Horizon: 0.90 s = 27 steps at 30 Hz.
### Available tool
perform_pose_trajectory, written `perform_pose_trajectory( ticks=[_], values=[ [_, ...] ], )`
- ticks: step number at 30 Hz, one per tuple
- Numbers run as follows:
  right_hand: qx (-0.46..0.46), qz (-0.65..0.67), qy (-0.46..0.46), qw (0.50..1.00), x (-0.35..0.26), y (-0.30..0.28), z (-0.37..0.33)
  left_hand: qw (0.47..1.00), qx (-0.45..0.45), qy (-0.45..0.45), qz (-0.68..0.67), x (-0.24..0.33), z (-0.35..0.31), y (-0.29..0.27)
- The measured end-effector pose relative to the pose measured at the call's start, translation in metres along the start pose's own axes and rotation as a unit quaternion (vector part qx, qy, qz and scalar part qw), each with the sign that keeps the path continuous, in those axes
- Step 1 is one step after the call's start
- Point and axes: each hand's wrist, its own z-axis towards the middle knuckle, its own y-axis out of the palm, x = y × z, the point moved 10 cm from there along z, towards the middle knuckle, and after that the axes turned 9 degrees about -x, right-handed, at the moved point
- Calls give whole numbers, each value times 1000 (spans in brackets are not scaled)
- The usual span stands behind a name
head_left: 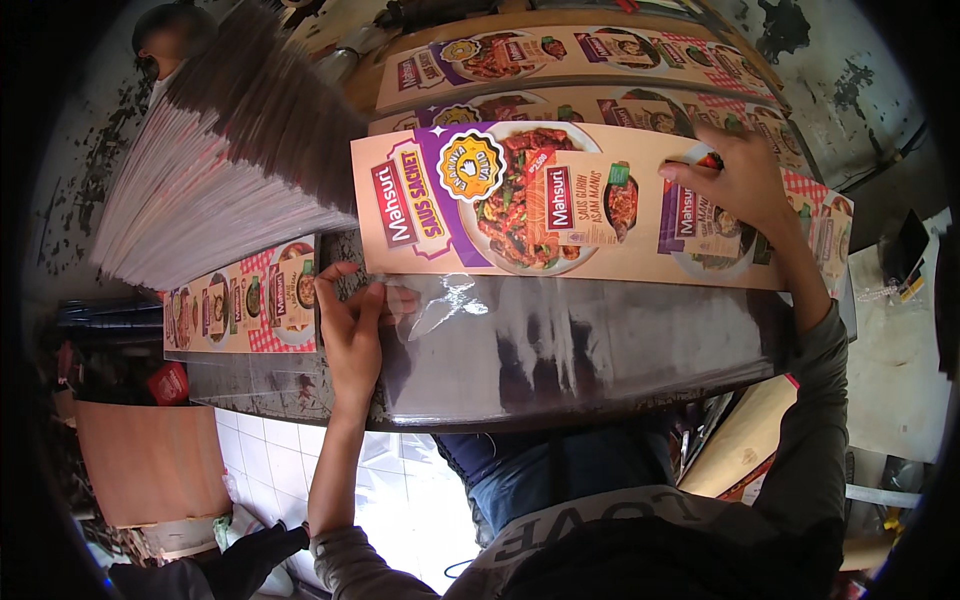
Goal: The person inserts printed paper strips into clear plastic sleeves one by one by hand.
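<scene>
A long printed cardboard strip with food pictures, purple panels and a peach ground lies slanted across the middle of the table. My right hand grips its upper edge toward the right, with the thumb on the printed face and the other fingers partly hidden. Below the strip lies glossy clear plastic film, creased and shining near its left end. My left hand is at the film's left edge, by the strip's lower left corner. Its thumb and fingers are closed on the film, and some fingertips show through the plastic.
More printed strips lie in rows at the back. A tall, fanned stack of strips leans at the left, with a printed end showing beneath. The table's curved front edge is close to my body. A person is at the far left.
</scene>
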Motion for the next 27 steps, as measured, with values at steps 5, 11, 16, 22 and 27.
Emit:
perform_pose_trajectory(
  ticks=[5, 11, 16, 22, 27],
  values=[
    [34, 8, -17, 999, -4, -9, 6, 1000, 5, -13, 21, -3, -2, -2],
    [63, -2, -60, 996, -3, -11, 9, 1000, 11, -4, 0, -4, 0, -2],
    [42, 24, -19, 999, 0, -12, 9, 1000, 8, -16, -23, -6, -1, -4],
    [33, 25, -18, 999, 5, -10, 6, 998, 28, -32, -53, -10, 0, -7],
    [19, 40, -16, 999, 3, -8, 7, 998, 48, -32, -15, -15, -3, -16]
  ],
)
